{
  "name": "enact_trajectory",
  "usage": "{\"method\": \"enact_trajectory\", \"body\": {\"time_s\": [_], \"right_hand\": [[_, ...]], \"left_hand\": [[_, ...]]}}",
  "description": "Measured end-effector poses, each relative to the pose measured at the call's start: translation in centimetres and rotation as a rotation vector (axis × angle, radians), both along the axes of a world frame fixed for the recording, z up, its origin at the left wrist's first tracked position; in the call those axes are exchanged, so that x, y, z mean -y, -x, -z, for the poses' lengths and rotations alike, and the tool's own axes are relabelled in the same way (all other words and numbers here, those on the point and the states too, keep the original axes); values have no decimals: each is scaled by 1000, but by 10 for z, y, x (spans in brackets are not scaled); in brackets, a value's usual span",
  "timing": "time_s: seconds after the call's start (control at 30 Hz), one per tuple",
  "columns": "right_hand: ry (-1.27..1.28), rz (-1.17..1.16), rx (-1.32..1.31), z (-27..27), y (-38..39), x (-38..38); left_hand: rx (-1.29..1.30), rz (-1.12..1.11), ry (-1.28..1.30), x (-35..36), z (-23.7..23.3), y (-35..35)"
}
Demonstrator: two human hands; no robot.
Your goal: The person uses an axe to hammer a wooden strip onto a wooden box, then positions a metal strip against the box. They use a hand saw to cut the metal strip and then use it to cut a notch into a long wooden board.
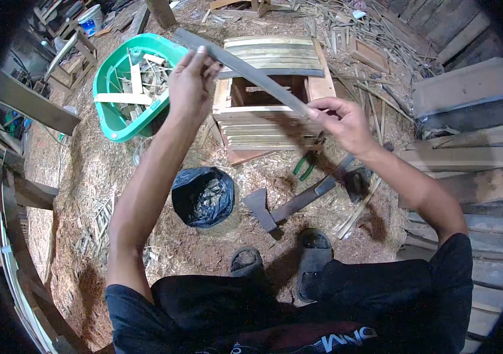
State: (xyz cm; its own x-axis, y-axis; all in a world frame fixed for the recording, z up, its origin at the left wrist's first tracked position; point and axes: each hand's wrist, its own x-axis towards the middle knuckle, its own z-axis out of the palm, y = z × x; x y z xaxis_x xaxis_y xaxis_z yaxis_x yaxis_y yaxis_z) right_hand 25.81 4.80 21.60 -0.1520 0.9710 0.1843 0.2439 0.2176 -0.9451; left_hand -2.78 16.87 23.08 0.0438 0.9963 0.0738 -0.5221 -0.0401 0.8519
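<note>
A thin grey wooden slat (252,74) is held up at a slant between my two hands. My left hand (191,82) pinches it near the upper left end, and my right hand (344,125) grips the lower right end. Behind and below the slat stands a wooden crate-like box (269,133), with light strips across its front and part of its top. A dark opening shows in the top between the strips. Pliers with green handles (304,168) lie on the ground in front of the box, and an axe (289,207) lies nearer my feet.
A green tub (105,121) holding wood scraps sits left of the box. A container lined with a black bag (223,207) holds small bits. Stacked boards (469,156) fill the right side. Shavings cover the ground, and a white bucket (90,20) stands far left.
</note>
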Motion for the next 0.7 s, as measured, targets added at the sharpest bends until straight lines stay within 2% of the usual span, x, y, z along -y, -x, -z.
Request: {"method": "enact_trajectory", "body": {"time_s": [0.1,0.2,0.23,0.27,0.3,0.33,0.37,0.4,0.43,0.53,0.63,0.7], "right_hand": [[67,-15,-83,-1,16,18],[37,-16,13,27,17,40],[108,-18,-10,44,16,48],[179,-21,-29,61,12,56],[217,-36,67,74,10,65],[275,-78,120,89,5,74],[265,-98,199,103,1,82],[255,-119,278,117,-2,90],[237,-141,304,132,-7,97],[198,-167,446,169,-20,111],[140,-129,710,185,-34,114],[203,59,745,185,-34,115]], "left_hand": [[142,102,75,42,-5,-45],[53,162,-103,80,19,-55],[-152,185,-233,93,31,-52],[-184,249,-247,105,52,-50],[-314,313,-234,119,72,-43],[-319,441,-211,142,75,-39],[-448,425,-166,160,102,-39],[-546,703,35,170,107,-33],[-752,675,-88,182,129,-34],[-1076,718,-242,191,180,-37],[-1096,715,-269,189,208,-51],[-1032,814,-155,179,202,-69]]}}
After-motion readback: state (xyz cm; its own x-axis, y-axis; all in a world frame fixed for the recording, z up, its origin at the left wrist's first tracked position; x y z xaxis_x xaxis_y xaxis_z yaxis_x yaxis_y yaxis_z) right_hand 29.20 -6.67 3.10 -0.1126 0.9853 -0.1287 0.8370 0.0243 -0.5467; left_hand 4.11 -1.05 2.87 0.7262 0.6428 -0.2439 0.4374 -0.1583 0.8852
